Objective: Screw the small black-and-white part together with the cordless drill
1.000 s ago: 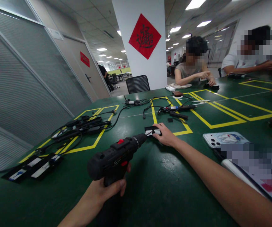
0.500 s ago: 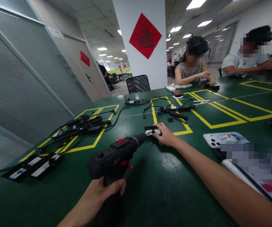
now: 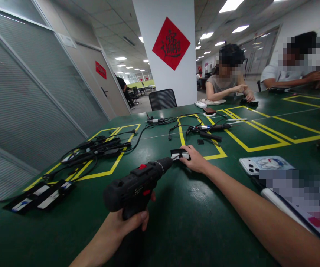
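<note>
Both hands grip: left hand (image 3: 126, 224) holds drill (image 3: 137, 183), bit hidden; right hand (image 3: 196, 159) pins plate (image 3: 179, 154).

An open-plan office turned assembly workshop: a long green counter (image 3: 193, 218) marked with yellow tape outlines (image 3: 249, 137), soldering irons (image 3: 212, 127) and cables (image 3: 98, 146) lying about, co-workers (image 3: 227, 78) seated opposite, ceiling light panels (image 3: 229, 5), glass partitions (image 3: 23, 96), an office chair (image 3: 162, 98).

Drill (image 3: 136, 185) left of part (image 3: 180, 154); phone (image 3: 263, 164) at right.
</note>
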`<state>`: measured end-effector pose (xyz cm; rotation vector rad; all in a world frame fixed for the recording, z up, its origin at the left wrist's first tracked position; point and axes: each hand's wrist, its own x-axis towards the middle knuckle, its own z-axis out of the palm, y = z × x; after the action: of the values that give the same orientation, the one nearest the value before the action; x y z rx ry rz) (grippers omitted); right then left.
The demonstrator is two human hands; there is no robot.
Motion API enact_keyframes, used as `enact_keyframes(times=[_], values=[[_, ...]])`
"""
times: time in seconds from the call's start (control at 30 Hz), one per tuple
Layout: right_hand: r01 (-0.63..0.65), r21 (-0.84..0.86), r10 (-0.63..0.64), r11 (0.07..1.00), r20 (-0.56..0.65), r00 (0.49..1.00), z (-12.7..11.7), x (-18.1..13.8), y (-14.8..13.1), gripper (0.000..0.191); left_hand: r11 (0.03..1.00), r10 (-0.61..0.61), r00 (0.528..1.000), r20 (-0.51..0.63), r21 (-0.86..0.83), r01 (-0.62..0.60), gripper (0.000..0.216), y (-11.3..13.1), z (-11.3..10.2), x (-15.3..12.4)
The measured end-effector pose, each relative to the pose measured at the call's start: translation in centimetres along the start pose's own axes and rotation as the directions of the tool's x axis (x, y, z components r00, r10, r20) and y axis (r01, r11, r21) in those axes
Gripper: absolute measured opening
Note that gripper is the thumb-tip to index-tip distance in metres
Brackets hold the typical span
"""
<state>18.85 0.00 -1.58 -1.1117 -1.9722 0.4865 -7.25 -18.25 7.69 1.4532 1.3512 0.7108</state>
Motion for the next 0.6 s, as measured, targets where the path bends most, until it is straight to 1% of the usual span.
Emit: enact_keyframes(times=[0.13, 0.33, 0.5, 0.6], values=[[0.002, -0.001, -0.002, 1.0, 0.003, 1.0, -0.05, -0.04, 0.02, 0.044, 0.999, -0.027, 0.998, 0.056, 0.031, 0.025, 0.038, -0.08, -0.32, -0.03], [0.002, -0.001, -0.002, 1.0, 0.001, 1.0, -0.09, -0.06, -0.05, 0.043, 1.0, -0.022, 1.0, -0.001, -0.014, 0.022, 0.046, 0.17, 0.21, -0.22], [0.001, -0.004, -0.001, 1.0, -0.006, 1.0, 0.01, -0.05, -0.09, 0.043, 0.999, -0.003, 1.0, -0.012, -0.043, 0.002, 0.04, 0.42, 0.56, -0.29], [-0.001, -0.005, 0.001, 1.0, -0.009, 1.0, 0.05, -0.05, -0.06, 0.044, 0.999, 0.012, 1.0, -0.016, -0.05, -0.012, 0.042, 0.34, 0.57, -0.25]])
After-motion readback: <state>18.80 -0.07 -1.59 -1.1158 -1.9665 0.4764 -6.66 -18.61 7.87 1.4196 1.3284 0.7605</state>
